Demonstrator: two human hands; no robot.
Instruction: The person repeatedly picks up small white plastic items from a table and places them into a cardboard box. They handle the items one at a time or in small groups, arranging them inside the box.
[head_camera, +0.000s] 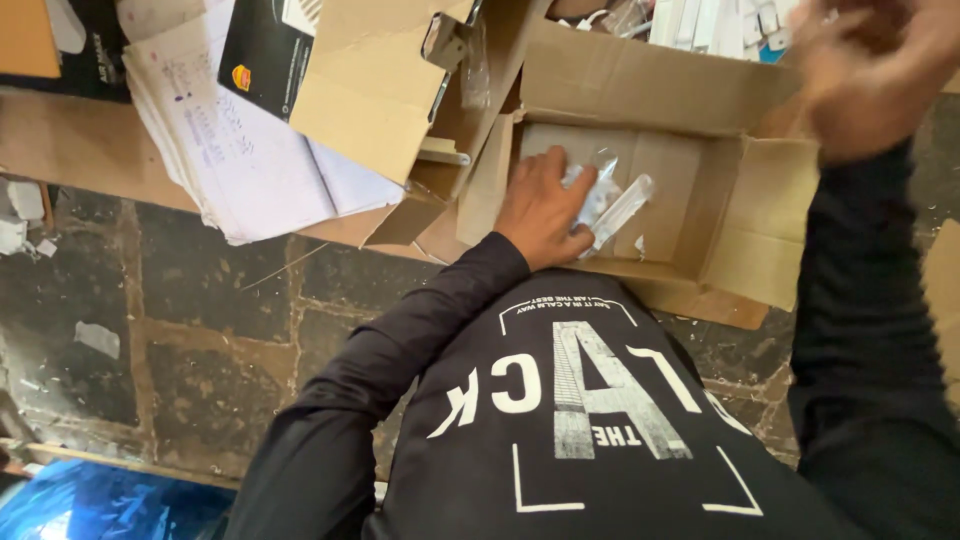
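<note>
Fingers (570, 182) of the left hand (540, 212) are closing around a clear plastic packet (612, 205) inside the open cardboard box (745, 215), low against its near wall. The right hand (868, 70) is hovering blurred above the box's far right corner; whether its fingers are spread or curled cannot be told. A stack of papers (235, 150) is lying left of the box.

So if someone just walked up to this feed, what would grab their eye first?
Probably the open cardboard box at centre, where the left hand reaches in and grips small clear plastic packets. At top right, the right hand is raised and blurred. To the left, a stack of handwritten papers lies beside the box.
</note>
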